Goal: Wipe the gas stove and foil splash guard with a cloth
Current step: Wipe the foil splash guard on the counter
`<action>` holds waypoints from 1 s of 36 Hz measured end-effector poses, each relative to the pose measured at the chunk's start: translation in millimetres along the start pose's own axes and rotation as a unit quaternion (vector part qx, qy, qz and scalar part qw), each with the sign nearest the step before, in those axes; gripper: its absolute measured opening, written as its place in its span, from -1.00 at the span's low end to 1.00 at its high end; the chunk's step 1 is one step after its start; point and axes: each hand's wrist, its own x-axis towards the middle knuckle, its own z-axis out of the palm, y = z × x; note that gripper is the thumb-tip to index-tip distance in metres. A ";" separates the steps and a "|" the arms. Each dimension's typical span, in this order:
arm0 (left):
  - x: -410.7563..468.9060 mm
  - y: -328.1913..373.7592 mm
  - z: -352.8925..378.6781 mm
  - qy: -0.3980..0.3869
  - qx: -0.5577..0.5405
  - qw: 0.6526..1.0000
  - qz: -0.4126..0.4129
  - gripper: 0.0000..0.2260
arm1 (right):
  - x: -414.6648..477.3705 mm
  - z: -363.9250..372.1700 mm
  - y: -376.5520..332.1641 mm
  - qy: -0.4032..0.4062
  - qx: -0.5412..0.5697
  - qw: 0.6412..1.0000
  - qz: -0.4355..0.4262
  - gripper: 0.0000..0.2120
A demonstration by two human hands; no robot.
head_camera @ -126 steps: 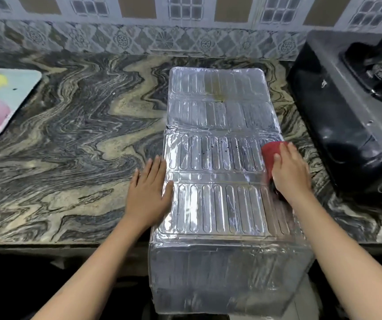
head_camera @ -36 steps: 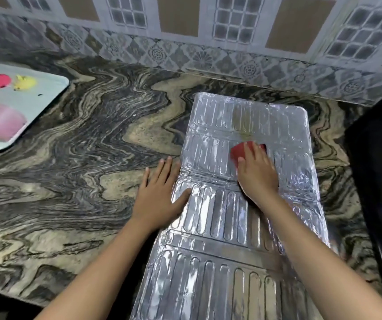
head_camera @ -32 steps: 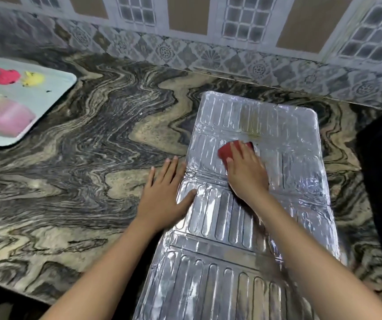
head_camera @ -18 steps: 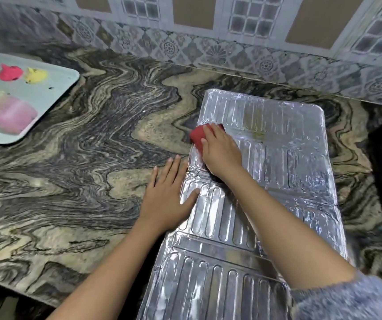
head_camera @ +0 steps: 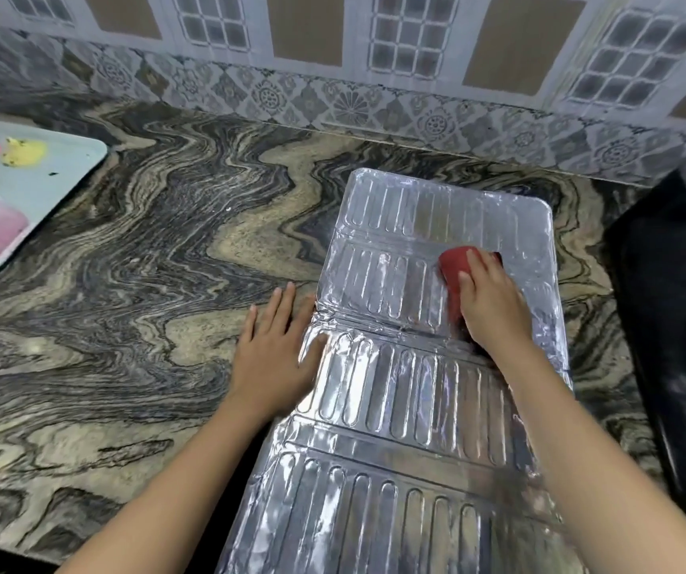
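The silver foil splash guard (head_camera: 395,391) lies flat and unfolded on the marble counter, its near end hanging past the counter's front edge. My right hand (head_camera: 492,304) presses a red cloth (head_camera: 453,265) onto the guard's second panel from the back, right of its middle. My left hand (head_camera: 275,350) rests flat with fingers spread on the counter, its thumb on the guard's left edge. The black gas stove (head_camera: 680,325) stands at the right, cut off by the frame edge.
A pale tray (head_camera: 47,188) with pink and yellow items sits at the far left of the marble counter (head_camera: 134,308). A patterned tiled wall (head_camera: 353,97) runs along the back. The counter's front edge is at the lower left.
My right hand has slid the red cloth from the guard's left edge rightward across the same panel. My left hand has stayed in place.
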 end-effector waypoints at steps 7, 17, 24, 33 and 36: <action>1.1 -0.3 -0.1 0.006 -0.008 1.000 0.004 -0.40 | -10.9 -12.3 46.5 0.069 -0.007 0.994 0.084 -0.55; -0.3 0.4 -4.5 -0.005 -0.008 1.000 0.003 -0.39 | 18.8 -18.2 54.2 0.104 -0.007 0.983 0.154 -0.57; -0.2 0.8 -5.0 -0.013 -0.002 1.000 -0.002 -0.40 | 42.7 -7.7 17.4 0.048 -0.021 0.995 0.083 -0.56; -0.3 3.7 -7.9 -0.025 0.007 1.000 -0.014 -0.41 | 41.6 27.5 -72.8 -0.012 -0.015 0.996 -0.092 -0.55; -0.8 6.7 -10.3 -0.029 0.008 0.999 -0.021 -0.42 | 44.5 40.3 -103.6 -0.026 -0.009 0.988 -0.150 -0.55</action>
